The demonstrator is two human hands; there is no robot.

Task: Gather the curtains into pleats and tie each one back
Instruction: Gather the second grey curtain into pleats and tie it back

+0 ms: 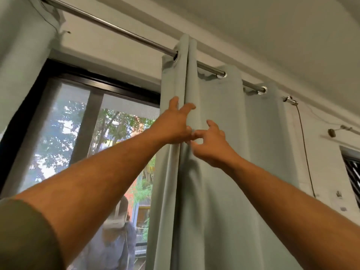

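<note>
Nearest to me is the olive sleeve (pixel 25 236) on my left arm, which reaches up and to the right toward the curtain (pixel 214 172). That pale grey-green curtain hangs by metal eyelets from the steel rod (pixel 116 28) above the window (pixel 93 137), bunched toward the right side of the glass, with its leading edge already folded into two narrow pleats close together. My left hand (pixel 173 123) rests on those front pleats, its fingers (pixel 188 107) spread and curled over the fold, thumb side pressing the cloth. My right hand (pixel 211 145) sits just beside it, slightly lower, touching the left at the knuckles; its thumb and forefinger are closed together and seem to pinch a small bit of fabric at the fold, while the other fingers stay loosely bent. Farther right the curtain spreads in broader, flatter folds toward the rod's wall bracket (pixel 291 101). A thin cord (pixel 305 152) hangs down the white wall beyond it. Through the glass I see trees and a person's faint reflection.
</note>
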